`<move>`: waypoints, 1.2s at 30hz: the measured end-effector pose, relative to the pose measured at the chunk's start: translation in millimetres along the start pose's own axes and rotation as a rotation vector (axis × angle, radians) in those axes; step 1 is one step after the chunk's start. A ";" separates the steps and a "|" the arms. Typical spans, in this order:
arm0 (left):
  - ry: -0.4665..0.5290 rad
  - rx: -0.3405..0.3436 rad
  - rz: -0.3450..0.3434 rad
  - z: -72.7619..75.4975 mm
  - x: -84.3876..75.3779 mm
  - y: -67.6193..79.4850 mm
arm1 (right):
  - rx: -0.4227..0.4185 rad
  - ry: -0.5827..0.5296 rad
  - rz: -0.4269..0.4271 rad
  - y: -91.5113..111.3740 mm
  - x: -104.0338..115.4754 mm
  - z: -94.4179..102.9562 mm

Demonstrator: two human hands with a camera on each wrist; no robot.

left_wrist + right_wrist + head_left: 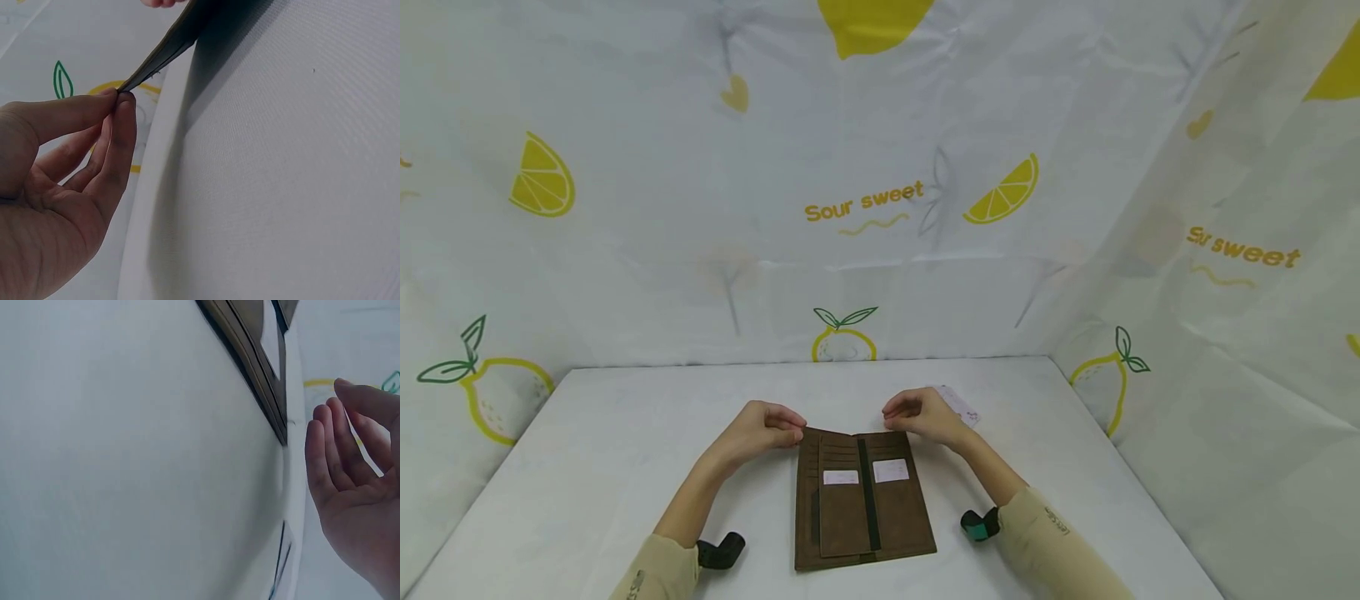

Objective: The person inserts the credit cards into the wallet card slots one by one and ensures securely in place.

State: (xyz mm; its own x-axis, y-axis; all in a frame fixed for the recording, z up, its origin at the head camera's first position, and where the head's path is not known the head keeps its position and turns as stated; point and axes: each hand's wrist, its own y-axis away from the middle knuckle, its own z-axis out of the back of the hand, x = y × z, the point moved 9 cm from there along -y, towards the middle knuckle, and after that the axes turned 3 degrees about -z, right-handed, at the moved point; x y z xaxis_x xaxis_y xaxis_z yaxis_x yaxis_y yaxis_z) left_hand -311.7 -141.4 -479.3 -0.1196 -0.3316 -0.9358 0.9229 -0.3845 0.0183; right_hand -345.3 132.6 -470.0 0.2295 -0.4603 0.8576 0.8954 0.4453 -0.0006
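A brown long wallet (pixel 842 525) lies spread out on the white table, its card slots and inner pockets facing up. White paper slips stick out of both halves, one slip (pixel 841 477) left of the dark centre band and another slip (pixel 891 471) right of it. My left hand (pixel 758 429) pinches the wallet's far left corner between thumb and fingertips, and the left wrist view shows that edge raised off the table. Beside the far right corner hovers my right hand (pixel 928 415). In the right wrist view its loosely bent fingers (pixel 337 444) hold nothing and stand apart from the wallet (pixel 244 350).
Behind my right hand a pale printed paper (pixel 958 407) lies on the table (pixel 625 467), partly hidden by the hand. Lemon-patterned cloth (pixel 700 208) hangs behind and at the sides. Small black devices (pixel 722 550) are strapped at both wrists.
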 end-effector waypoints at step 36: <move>0.003 -0.004 -0.001 -0.5 0.4 -0.6 | -0.318 0.370 -0.270 19.9 -57.2 98.6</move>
State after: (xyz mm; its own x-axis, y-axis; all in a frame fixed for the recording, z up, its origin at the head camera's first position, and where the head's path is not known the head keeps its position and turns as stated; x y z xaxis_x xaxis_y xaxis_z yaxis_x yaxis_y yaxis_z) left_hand -312.1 -140.9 -479.9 -0.1193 -0.3283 -0.9370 0.9245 -0.3810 0.0158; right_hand -378.3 243.5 -468.4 0.0433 -0.7901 0.6114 0.9989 0.0468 -0.0103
